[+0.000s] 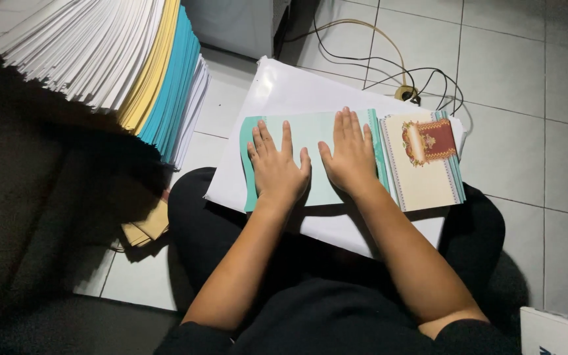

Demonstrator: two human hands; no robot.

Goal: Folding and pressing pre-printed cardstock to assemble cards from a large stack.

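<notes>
White board (pixel 277 92) on lap w/ teal sheet (pixel 310 131), card stack (pixel 422 177).

**Hidden and cut off**

The left hand (pixel 276 167) and right hand (pixel 350 158) lie flat on the teal sheet (pixel 310 135), covering its middle. The white board (pixel 284 89) beneath is hidden under the sheet and the card pile (pixel 422 181). The paper stack (pixel 119 59) runs off the top edge. The white box (pixel 557 332) is cut by the bottom corner. The cables (pixel 389 69) lead out of view.
</notes>
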